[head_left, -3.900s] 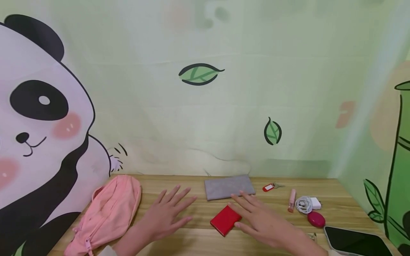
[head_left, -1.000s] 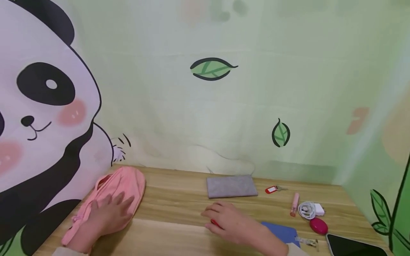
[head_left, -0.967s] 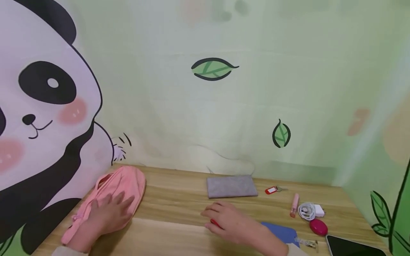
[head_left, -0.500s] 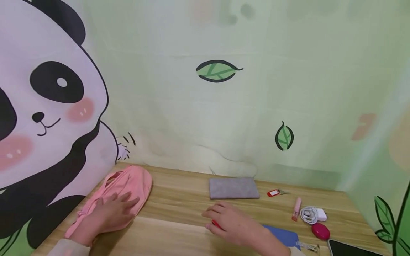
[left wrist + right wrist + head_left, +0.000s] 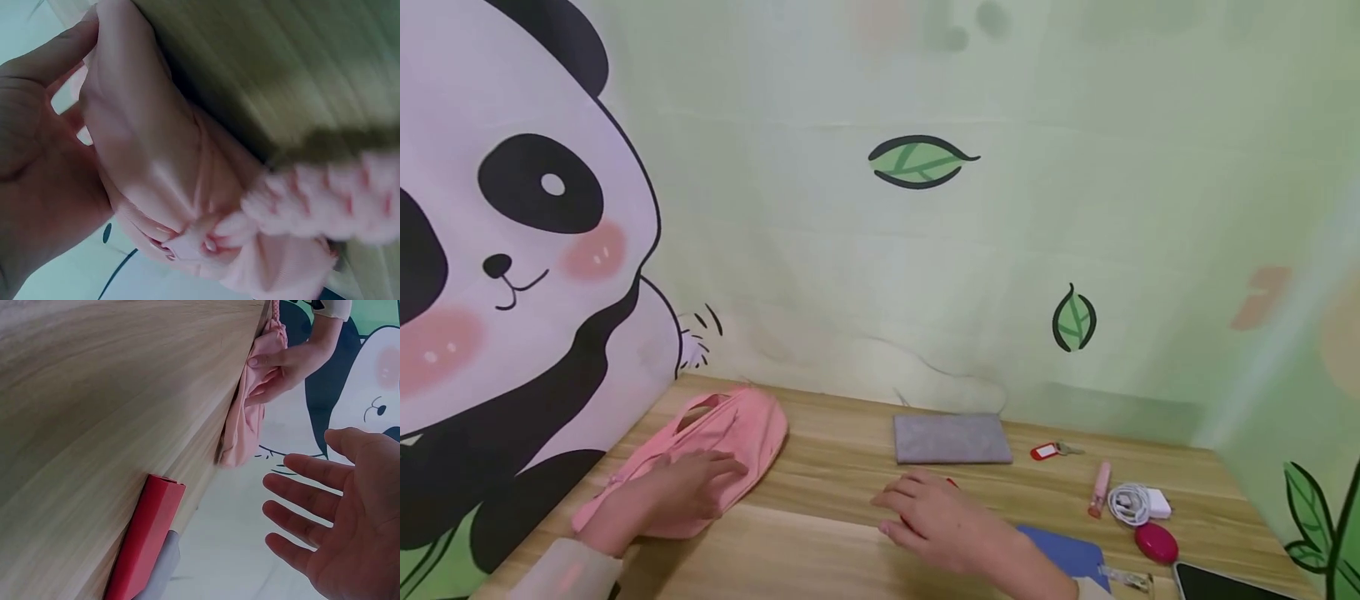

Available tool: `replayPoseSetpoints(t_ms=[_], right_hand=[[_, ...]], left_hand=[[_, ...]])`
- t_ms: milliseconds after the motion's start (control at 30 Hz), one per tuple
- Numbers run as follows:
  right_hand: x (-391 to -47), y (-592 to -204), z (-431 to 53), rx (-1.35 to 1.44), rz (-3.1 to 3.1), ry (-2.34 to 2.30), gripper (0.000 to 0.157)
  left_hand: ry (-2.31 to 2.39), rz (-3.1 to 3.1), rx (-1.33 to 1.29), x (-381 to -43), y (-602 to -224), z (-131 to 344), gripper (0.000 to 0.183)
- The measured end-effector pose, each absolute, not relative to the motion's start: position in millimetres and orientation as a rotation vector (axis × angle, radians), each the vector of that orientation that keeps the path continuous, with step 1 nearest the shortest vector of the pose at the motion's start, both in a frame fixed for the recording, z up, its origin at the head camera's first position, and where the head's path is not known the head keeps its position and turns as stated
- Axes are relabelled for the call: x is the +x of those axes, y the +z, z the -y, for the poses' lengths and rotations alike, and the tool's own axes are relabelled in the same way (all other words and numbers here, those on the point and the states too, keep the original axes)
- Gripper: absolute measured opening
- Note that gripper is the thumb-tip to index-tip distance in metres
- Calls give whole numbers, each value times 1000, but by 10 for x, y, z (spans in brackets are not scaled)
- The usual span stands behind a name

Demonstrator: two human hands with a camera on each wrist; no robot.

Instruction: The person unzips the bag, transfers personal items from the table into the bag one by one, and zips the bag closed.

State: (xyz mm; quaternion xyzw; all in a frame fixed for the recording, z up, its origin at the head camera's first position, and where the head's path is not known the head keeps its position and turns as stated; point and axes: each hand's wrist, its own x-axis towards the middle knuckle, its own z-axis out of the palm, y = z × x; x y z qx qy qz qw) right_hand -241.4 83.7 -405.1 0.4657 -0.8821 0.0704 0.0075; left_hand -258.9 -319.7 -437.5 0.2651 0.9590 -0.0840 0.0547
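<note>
Two hands (image 5: 691, 485) (image 5: 940, 518), one bag (image 5: 726, 427), one red case (image 5: 147, 537), one pouch (image 5: 953, 439) (grey), one key (image 5: 1071, 451)

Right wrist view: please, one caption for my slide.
The right hand hovers, fingers spread, near a red wallet while the left hand grips a pink fabric bag.

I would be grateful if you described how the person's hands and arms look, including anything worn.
The left hand and right hand wear no visible gloves or rings. The left sleeve is cream-coloured and ends near the wrist; only a pale edge of the right sleeve shows.
</note>
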Motion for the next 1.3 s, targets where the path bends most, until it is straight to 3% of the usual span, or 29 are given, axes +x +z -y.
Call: replayPoseSetpoints(t_ms=[67,133,333,500,633,1100,1300], right_hand=[[-2412,-4056,-834,1456,2769,239,39],[-2410,-4059,-831,1459,2775,252,39],[-2402,-4030,-826,1468,2768,250,40],[-2411,-3980,-801,1488,2716,283,38],[-2394,-3955,-762,1531,2709,326,41],[-2366,-4000,-685,1511,2740,400,44],[-2376,-4029,-765,1443,2777,458,38]], left_hand=[[269,-2909,786,-2612,-4374,3180,48],[365,-2869,835,-2639,-4366,3159,47],[362,-2828,799,-2689,-4362,3056,48],[298,-2926,824,-2719,-4345,3013,38],[180,-2963,946,-2789,-4291,2959,29],[182,-2882,1340,-2910,-4328,2820,35],[294,-2858,1236,-2896,-4331,2744,32]])
